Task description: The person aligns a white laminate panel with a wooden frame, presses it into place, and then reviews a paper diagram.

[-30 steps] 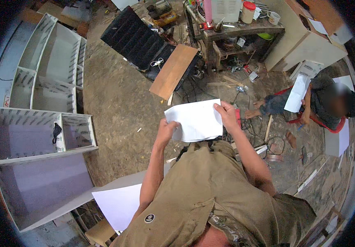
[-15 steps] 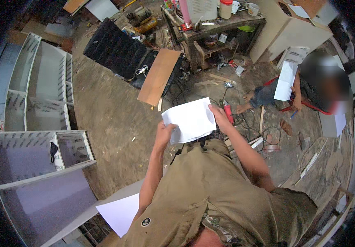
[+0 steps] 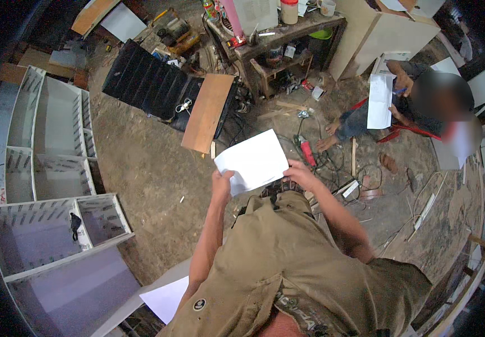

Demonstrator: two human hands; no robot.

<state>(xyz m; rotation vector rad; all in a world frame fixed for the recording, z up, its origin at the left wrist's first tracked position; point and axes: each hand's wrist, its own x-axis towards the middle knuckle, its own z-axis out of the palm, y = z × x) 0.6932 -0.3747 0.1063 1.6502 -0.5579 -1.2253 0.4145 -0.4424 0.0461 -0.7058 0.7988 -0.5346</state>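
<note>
A few white paper sheets (image 3: 254, 160) are held out in front of my waist, one lying over the other. My left hand (image 3: 221, 184) pinches their left edge, its thumb on top. At the lower right corner my right hand (image 3: 302, 175) grips them between thumb and fingers. The upper face of the top sheet looks blank from here. To the right, a seated person (image 3: 408, 101) holds a folded white paper (image 3: 380, 101) and a blue pen near it.
Unfinished cabinet frames (image 3: 57, 224) stand on the left. Ahead are a black chair (image 3: 147, 81) with a brown board (image 3: 210, 112) across it and a cluttered wooden table (image 3: 287, 39). A red power tool (image 3: 307, 153), cables and wood strips lie on the floor at right.
My right hand has slid down toward the lower right corner of the sheets, which are tilted a little more. The seated person's other hand has come up to their paper with the pen.
</note>
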